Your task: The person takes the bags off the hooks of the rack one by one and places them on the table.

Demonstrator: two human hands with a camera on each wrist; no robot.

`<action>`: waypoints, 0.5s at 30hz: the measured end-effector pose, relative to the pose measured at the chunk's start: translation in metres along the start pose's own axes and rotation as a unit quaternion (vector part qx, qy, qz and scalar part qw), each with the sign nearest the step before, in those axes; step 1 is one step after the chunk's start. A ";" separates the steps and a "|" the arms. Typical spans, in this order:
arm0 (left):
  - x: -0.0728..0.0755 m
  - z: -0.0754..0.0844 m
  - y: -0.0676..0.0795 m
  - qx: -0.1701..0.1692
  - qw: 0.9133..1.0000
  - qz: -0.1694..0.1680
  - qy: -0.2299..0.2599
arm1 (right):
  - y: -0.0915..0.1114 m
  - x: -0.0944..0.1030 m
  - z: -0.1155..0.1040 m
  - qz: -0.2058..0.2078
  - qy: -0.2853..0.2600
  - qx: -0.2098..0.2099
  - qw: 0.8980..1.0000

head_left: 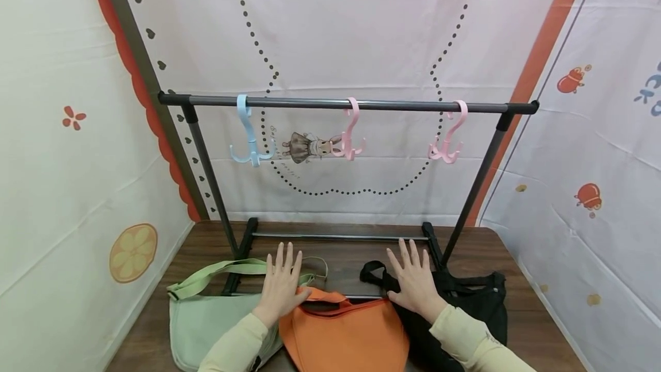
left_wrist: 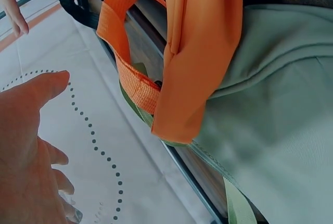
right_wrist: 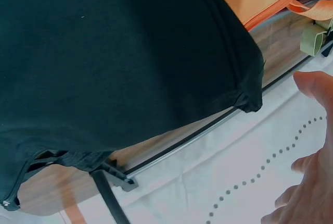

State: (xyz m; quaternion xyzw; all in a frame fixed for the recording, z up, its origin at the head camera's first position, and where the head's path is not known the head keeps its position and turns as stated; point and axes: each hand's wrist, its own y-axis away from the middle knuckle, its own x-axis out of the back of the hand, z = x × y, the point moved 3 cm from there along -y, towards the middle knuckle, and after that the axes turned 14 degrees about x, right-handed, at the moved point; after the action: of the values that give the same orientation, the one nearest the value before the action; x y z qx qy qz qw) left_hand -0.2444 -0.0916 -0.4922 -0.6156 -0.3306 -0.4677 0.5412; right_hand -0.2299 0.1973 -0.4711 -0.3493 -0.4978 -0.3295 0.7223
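My left hand [head_left: 280, 287] is held with fingers straight and spread above the gap between a pale green bag [head_left: 217, 326] and an orange bag [head_left: 351, 337]. Nothing is in its grasp. The right hand [head_left: 415, 281], likewise spread and holding nothing, hovers over the inner side of a black bag [head_left: 477, 303]. In the left wrist view, the orange strap handle [left_wrist: 119, 52] stands up beside the green bag. The right wrist view is largely filled by the black bag [right_wrist: 130, 62]. Both hands appear apart from the bags.
Behind the bags stands a black rack with a horizontal bar [head_left: 299, 103]. From it hang a blue hook [head_left: 251, 136], a pink hook [head_left: 351, 131] and another pink hook [head_left: 448, 136]. A wooden table [head_left: 532, 314] lies below, with printed cloth walls [head_left: 361, 33] around it.
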 end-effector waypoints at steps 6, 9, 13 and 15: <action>-0.001 -0.001 0.003 -0.004 1.000 0.000 0.003 | 0.009 -0.003 0.007 0.004 -0.017 -0.019 1.000; -0.001 -0.004 0.004 0.005 1.000 -0.005 -0.002 | 0.011 -0.004 0.010 0.007 -0.020 -0.023 1.000; 0.002 -0.007 0.004 0.016 1.000 -0.014 -0.005 | 0.012 -0.005 0.014 0.014 -0.032 -0.027 0.999; 0.003 -0.008 0.004 0.020 1.000 -0.018 0.000 | 0.012 -0.005 0.015 0.017 -0.036 -0.030 0.999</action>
State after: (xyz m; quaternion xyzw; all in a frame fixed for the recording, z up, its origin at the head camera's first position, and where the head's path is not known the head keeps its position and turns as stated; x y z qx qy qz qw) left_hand -0.2411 -0.1002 -0.4913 -0.5985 -0.3510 -0.4707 0.5450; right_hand -0.2286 0.2173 -0.4736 -0.3910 -0.5072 -0.3196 0.6984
